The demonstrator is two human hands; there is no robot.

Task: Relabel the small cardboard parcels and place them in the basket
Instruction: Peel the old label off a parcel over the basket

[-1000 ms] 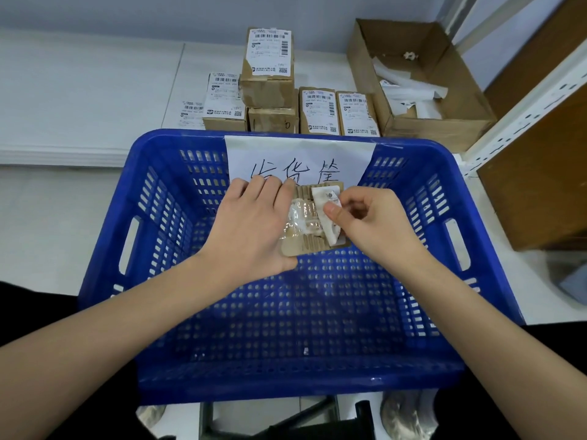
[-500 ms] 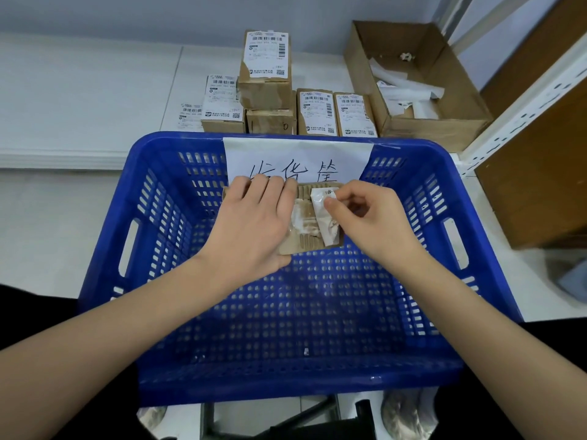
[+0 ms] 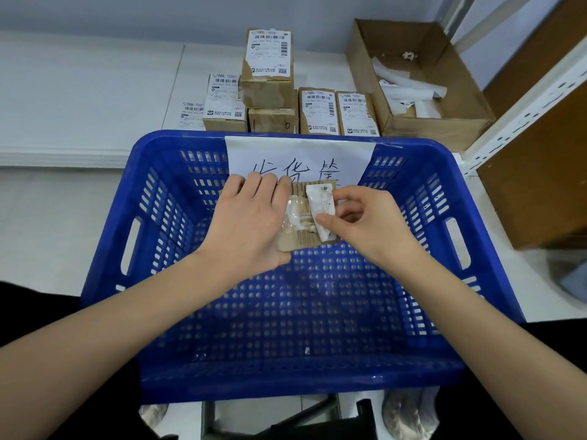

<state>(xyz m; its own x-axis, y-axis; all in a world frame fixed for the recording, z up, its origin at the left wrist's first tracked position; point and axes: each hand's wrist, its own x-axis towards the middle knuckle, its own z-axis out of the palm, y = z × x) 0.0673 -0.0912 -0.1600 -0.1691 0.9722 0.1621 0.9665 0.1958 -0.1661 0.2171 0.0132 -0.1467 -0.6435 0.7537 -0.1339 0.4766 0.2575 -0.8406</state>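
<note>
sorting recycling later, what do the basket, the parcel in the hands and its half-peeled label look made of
Basket: moulded plastic, glossy blue, judging by its slotted walls, perforated floor and sheen.
Parcel: brown corrugated cardboard, matte; ribbed flutes show where the surface is torn, with a shiny clear film, probably tape, across the middle.
Label: thin white printed paper, seemingly adhesive, curling as the right hand pinches it.

Both hands, the left hand (image 3: 251,223) and the right hand (image 3: 365,223), are filling the middle of the blue basket (image 3: 127,312). Its lower half is lying open. Small boxes (image 3: 270,77) are crowding the top middle behind its far wall.
</note>
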